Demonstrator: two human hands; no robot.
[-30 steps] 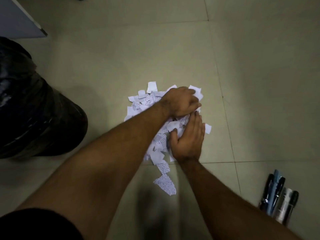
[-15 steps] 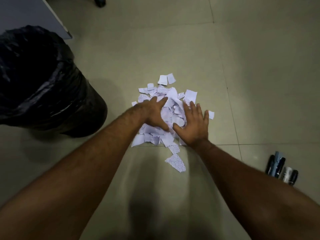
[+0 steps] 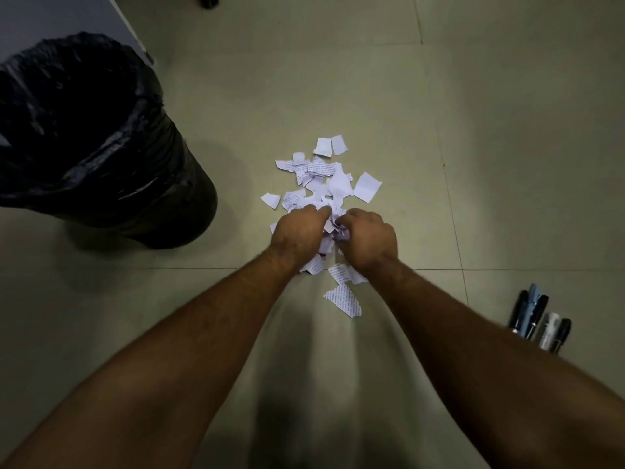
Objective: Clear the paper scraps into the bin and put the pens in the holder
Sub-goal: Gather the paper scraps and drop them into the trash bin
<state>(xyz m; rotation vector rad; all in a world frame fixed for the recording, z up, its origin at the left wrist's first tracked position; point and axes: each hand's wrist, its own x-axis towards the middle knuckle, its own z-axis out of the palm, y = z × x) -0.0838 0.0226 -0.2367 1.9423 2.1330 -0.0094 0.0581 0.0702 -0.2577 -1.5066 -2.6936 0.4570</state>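
A heap of torn white paper scraps [image 3: 326, 182] with printed text lies on the tiled floor in the middle of the head view. My left hand [image 3: 299, 233] and my right hand [image 3: 368, 240] sit side by side at the heap's near edge, fingers curled around a bunch of scraps between them. A few scraps [image 3: 345, 297] lie loose just below my wrists. A bin lined with a black bag [image 3: 84, 137] stands open at the left. Several pens [image 3: 537, 318] lie bunched on the floor at the right, partly behind my right forearm.
A grey furniture panel [image 3: 50, 18] stands behind the bin at the top left. A dark caster or foot [image 3: 208, 0] shows at the top edge. Pale floor tiles [image 3: 507, 130] surround the heap. No pen holder is in view.
Both hands went from lying flat and spread on the heap to curling shut on scraps at its near edge. The view has tilted so more of the bin's open top shows.
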